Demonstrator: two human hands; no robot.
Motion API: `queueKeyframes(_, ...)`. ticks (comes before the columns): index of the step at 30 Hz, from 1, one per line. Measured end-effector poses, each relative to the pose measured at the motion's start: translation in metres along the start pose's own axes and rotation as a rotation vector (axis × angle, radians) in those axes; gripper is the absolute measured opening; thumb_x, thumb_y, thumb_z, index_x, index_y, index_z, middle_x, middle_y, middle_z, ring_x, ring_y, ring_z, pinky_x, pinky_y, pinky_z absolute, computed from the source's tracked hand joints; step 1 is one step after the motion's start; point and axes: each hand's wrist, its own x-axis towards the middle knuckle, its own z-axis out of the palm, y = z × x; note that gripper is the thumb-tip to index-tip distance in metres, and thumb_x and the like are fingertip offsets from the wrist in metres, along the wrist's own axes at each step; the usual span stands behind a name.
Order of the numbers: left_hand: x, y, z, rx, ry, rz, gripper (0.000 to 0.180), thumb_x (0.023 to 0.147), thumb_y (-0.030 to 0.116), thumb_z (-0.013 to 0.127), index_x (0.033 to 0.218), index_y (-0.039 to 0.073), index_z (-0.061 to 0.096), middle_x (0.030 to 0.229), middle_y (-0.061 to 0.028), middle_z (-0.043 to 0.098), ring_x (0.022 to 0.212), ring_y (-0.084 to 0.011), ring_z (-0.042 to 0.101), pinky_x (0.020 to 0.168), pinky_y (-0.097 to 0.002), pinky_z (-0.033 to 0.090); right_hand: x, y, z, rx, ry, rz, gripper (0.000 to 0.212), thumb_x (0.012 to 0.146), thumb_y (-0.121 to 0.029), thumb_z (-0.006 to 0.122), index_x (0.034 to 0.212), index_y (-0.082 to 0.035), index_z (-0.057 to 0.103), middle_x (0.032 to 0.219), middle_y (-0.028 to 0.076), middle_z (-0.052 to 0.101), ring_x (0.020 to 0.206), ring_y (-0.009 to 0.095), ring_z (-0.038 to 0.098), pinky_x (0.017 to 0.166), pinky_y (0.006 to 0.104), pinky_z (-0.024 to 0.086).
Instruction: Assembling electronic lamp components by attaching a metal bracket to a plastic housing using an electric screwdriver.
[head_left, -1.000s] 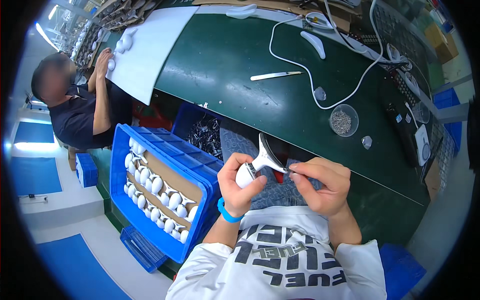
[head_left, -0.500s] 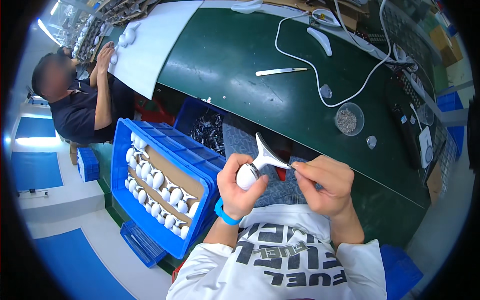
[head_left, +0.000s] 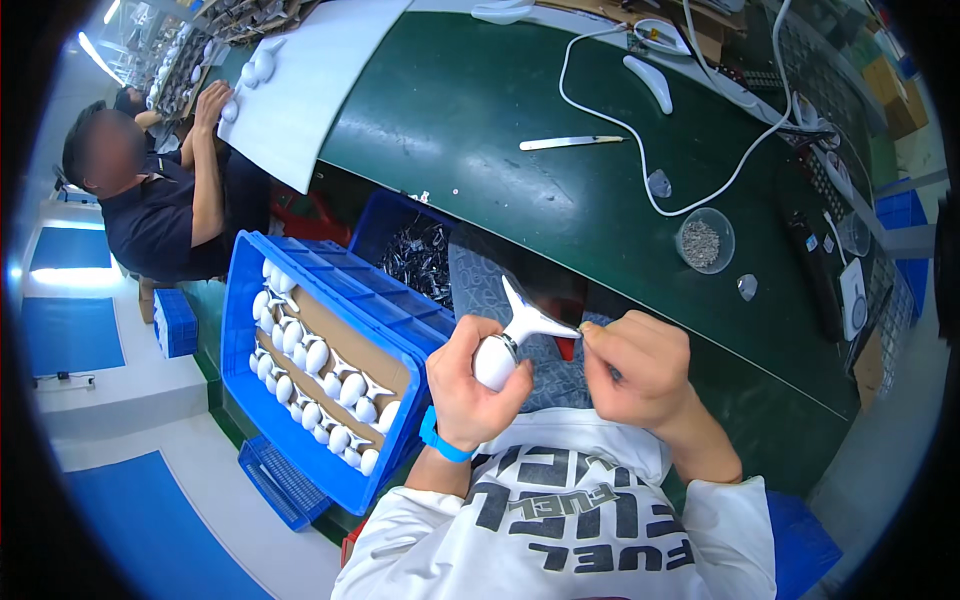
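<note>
A white handheld massager (head_left: pixel 526 324) with a round body and a forked head is in front of my torso. My left hand (head_left: pixel 473 385) is closed around its round body, with a blue band on the wrist. At the right tip of the forked head, my right hand (head_left: pixel 637 366) has thumb and forefinger pinched together. Whatever those fingertips hold is too small to make out. Left of my hands, a blue crate (head_left: pixel 300 375) contains several similar white massagers (head_left: pixel 352 391) in rows on brown cardboard.
On the green table (head_left: pixel 455 110) lie white tweezers (head_left: pixel 570 142), a white cable (head_left: pixel 650 190), a curved white shell (head_left: pixel 648 84) and a clear cup (head_left: pixel 705 241) of small grains. Dark parts fill a blue bin (head_left: pixel 378 212). Another person (head_left: pixel 165 190) sits at the left.
The massager has turned in my left hand, so its head now shows more white and less of its shiny edge. My right hand has shifted slightly left, still pinched at the tip.
</note>
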Motion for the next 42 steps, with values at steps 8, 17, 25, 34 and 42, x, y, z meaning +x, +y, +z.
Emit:
queueKeyframes(8, 0.003, -0.018, 0.02, -0.154, 0.06, -0.111, 0.032, 0.067, 0.007, 0.076, 0.092, 0.001, 0.057, 0.067, -0.0034, 0.057, 0.061, -0.0098, 0.055, 0.057, -0.0259, 0.045, -0.011, 0.006, 0.007, -0.14, 0.097, -0.005, 0.021, 0.066, 0.01, 0.07, 0.085, 0.004, 0.065, 0.07, 0.011, 0.062, 0.054, 0.024, 0.058, 0.049, 0.0282, 0.046)
queueKeyframes(17, 0.012, -0.038, 0.021, -0.527, -0.069, -0.274, 0.034, 0.071, 0.004, 0.077, 0.097, 0.002, 0.055, 0.077, -0.0005, 0.059, 0.065, -0.0065, 0.055, 0.059, -0.02, 0.044, -0.055, 0.06, -0.125, -0.605, 0.272, 0.573, 0.006, 0.079, -0.002, 0.07, 0.084, -0.001, 0.068, 0.078, 0.011, 0.064, 0.067, 0.025, 0.063, 0.06, 0.0329, 0.05)
queueKeyframes(25, 0.021, -0.032, 0.034, -0.558, -0.172, -0.256, 0.035, 0.072, 0.005, 0.077, 0.099, 0.003, 0.055, 0.078, -0.0007, 0.061, 0.069, -0.0064, 0.055, 0.062, -0.0212, 0.044, -0.049, 0.059, -0.151, -0.654, -0.026, 0.544, 0.021, 0.076, -0.009, 0.074, 0.097, -0.007, 0.07, 0.096, 0.005, 0.06, 0.085, 0.023, 0.062, 0.068, 0.0337, 0.051)
queueKeyframes(34, 0.016, -0.032, 0.033, -0.424, -0.155, -0.184, 0.036, 0.072, 0.005, 0.078, 0.099, 0.004, 0.055, 0.079, -0.0007, 0.061, 0.07, -0.0067, 0.055, 0.063, -0.0219, 0.044, -0.031, 0.064, -0.157, -0.379, -0.285, 0.807, 0.022, 0.076, -0.008, 0.075, 0.092, -0.004, 0.061, 0.092, 0.008, 0.057, 0.082, 0.022, 0.061, 0.07, 0.0332, 0.049)
queueKeyframes(42, 0.009, -0.034, 0.031, -0.269, -0.097, -0.101, 0.034, 0.07, 0.008, 0.079, 0.095, 0.002, 0.056, 0.075, -0.003, 0.06, 0.065, -0.0094, 0.056, 0.058, -0.0243, 0.044, -0.041, 0.048, -0.128, -0.033, 0.022, 0.838, 0.02, 0.075, 0.0, 0.072, 0.093, -0.002, 0.062, 0.078, 0.002, 0.067, 0.064, 0.003, 0.056, 0.053, 0.0174, 0.039)
